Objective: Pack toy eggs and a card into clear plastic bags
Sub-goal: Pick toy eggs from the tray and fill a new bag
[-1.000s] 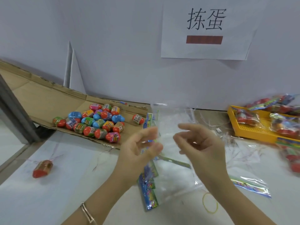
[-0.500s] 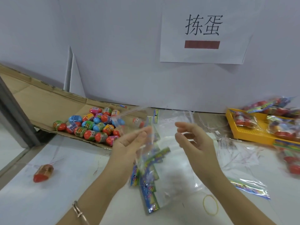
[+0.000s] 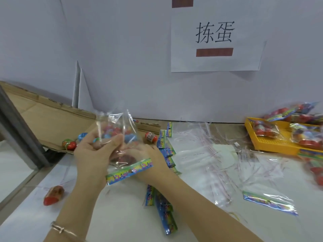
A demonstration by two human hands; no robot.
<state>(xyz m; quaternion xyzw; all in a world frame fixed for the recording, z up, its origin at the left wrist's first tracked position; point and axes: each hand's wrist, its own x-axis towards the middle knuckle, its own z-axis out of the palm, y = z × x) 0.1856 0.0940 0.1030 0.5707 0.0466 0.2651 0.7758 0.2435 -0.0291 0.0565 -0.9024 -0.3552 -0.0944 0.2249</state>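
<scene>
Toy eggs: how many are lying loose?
4 in plain sight: red-green egg and blue egg on the cardboard, labelled egg by its right edge, lone egg on the white table. More are likely hidden behind the held bag.

Clear bag [image 3: 114,122] in left hand [image 3: 94,151], right hand [image 3: 149,158] partly behind it, toy eggs [image 3: 69,144] beyond on cardboard [image 3: 52,119].

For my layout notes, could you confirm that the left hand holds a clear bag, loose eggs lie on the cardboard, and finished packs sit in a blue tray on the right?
Not quite: the head view shows the tray is yellow, not blue. The left hand holds the clear bag, loose eggs lie on the cardboard, and finished packs sit in the tray.
</scene>
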